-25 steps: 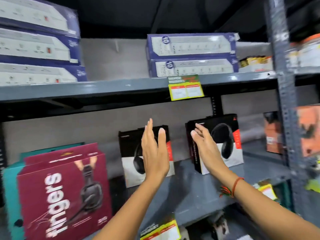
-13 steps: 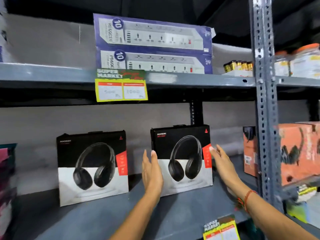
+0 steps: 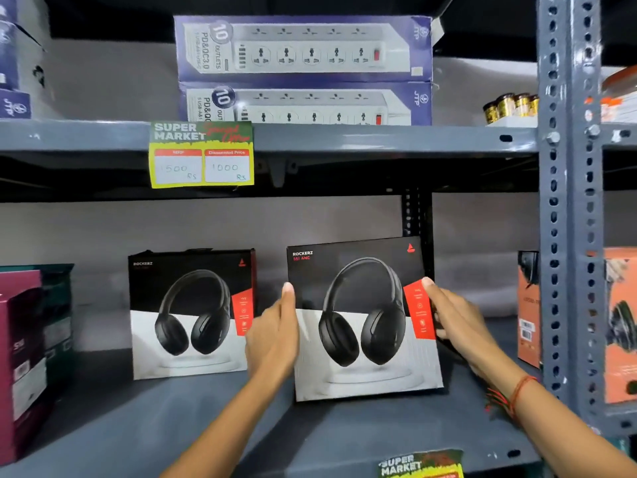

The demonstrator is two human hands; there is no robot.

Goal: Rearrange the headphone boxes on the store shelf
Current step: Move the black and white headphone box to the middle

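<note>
Gripping the right Rockerz headphone box (image 3: 365, 319) by its side edges, the left hand (image 3: 274, 334) and right hand (image 3: 455, 322) hold it on the grey shelf (image 3: 206, 419) beside its twin box (image 3: 191, 313).

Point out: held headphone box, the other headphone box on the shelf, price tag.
held headphone box (image 3: 362, 319), head view, middle of front face
other headphone box (image 3: 191, 313), head view, middle of front face
price tag (image 3: 201, 155), head view, centre of yellow label

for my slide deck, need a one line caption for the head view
Both hands, left and right, grip the sides of a black-and-white headphone box on a grey store shelf.
</note>
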